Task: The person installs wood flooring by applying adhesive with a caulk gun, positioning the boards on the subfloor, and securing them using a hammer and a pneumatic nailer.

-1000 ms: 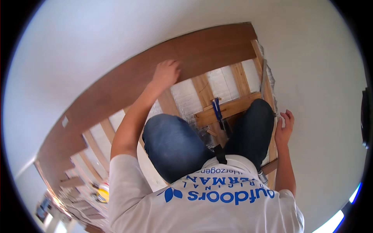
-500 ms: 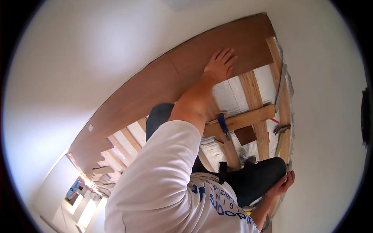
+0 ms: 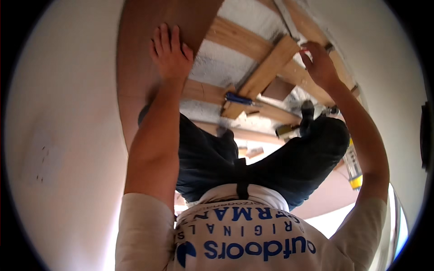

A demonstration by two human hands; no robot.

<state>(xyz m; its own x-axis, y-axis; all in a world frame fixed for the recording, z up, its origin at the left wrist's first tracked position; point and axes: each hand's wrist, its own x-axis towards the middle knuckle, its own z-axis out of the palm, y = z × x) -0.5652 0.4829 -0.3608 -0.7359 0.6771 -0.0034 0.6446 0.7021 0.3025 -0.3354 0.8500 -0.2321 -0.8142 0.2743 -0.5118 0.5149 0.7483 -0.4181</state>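
My left hand (image 3: 171, 56) lies open, fingers spread, on the brown floor plank (image 3: 147, 40) along the left wall. My right hand (image 3: 318, 63) reaches to the right end of a short wooden board (image 3: 262, 72), fingers curved and apart near a small red item that is partly hidden. A long grey metal bar (image 3: 285, 18) lies just beyond it. A blue-handled tool (image 3: 237, 98) rests on the short board near its lower end, beside a brown square offcut (image 3: 278, 89). Wooden battens (image 3: 235, 36) run over a silvery underlay (image 3: 217, 63).
White walls rise at the left (image 3: 68, 113) and right (image 3: 384, 90). My bent legs (image 3: 307, 158) are on the battens. Behind my right knee lies a yellow-ended tool (image 3: 355, 180), with other dark tools (image 3: 285, 130) near the knee.
The view has swung round, turning the plank upright in the picture. My left hand stays pressed on the plank; my right hand has moved from beside my knee up to the short board's end.
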